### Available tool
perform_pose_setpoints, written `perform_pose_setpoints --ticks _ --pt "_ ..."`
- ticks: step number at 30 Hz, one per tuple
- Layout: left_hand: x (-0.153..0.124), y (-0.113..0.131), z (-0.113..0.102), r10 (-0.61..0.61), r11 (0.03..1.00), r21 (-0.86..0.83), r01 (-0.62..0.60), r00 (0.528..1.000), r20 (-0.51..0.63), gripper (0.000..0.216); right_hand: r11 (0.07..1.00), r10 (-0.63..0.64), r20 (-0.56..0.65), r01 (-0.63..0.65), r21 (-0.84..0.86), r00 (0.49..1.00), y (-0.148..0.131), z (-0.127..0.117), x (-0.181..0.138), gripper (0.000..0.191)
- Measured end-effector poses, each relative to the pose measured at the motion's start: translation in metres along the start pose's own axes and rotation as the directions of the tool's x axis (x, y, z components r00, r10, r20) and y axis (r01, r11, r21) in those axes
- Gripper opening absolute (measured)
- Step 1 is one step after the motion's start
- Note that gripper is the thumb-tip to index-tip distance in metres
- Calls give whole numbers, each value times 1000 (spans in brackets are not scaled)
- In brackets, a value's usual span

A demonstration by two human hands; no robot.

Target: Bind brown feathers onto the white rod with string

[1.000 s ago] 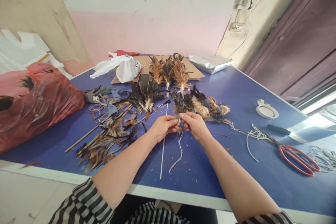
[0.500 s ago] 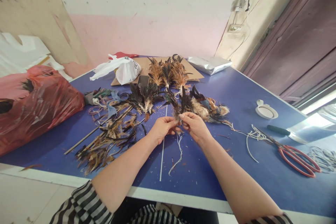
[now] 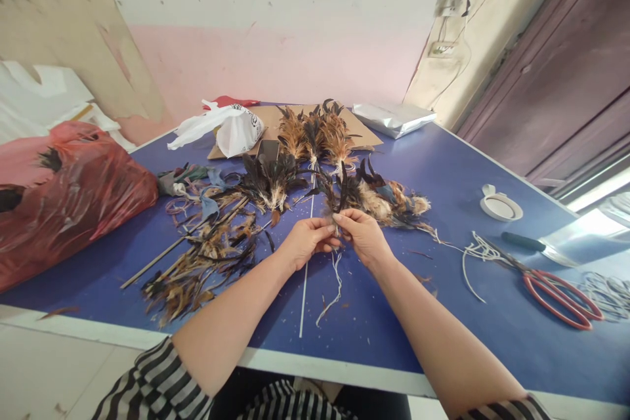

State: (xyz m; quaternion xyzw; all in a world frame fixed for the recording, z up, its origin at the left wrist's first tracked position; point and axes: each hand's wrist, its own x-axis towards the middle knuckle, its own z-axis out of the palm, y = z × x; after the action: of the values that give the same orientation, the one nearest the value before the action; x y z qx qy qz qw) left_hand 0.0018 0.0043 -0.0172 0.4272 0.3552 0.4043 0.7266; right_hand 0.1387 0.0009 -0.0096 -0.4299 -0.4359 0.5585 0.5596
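Observation:
Over the middle of the table, my left hand (image 3: 311, 240) and my right hand (image 3: 360, 231) meet around the base of a small bunch of dark feathers (image 3: 331, 191). Both are closed on its quill ends, with thumbs and fingers pinched; the exact grip is partly hidden by the fingers. The feather tips point up and away from me. Below my hands a thin white string (image 3: 336, 285) trails on the blue tabletop. A fan of black feathers (image 3: 273, 184) lies to the left of the bunch, and a pile of brown and cream feathers (image 3: 388, 200) to its right.
Loose feathers and sticks (image 3: 207, 256) lie at left, beside a red plastic bag (image 3: 83, 197). Brown feather bundles (image 3: 315, 134) rest on cardboard (image 3: 367, 139) at the back. Red-handled scissors (image 3: 561, 298), a knife (image 3: 534, 244), white tape (image 3: 502, 207) and string (image 3: 482, 249) lie at right.
My right fingers have shifted slightly left on the bunch's base, and my left fingers have drawn a little closer together. The feathers stay nearly in place.

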Motion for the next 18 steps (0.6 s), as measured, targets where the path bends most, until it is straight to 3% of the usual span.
perform_pose_setpoints --ticks 5,13,18 --pt "-2 1 1 -9 1000 20 8 1000 15 22 1000 -2 -23 2 -18 1000 0 3 -2 24" --pt "0 3 -3 26 998 50 -26 1000 -11 20 998 64 43 -63 -22 997 -3 -8 2 27" --pt "-1 6 -2 112 974 198 -112 994 10 16 976 75 108 -51 -211 991 -12 -10 0 26"
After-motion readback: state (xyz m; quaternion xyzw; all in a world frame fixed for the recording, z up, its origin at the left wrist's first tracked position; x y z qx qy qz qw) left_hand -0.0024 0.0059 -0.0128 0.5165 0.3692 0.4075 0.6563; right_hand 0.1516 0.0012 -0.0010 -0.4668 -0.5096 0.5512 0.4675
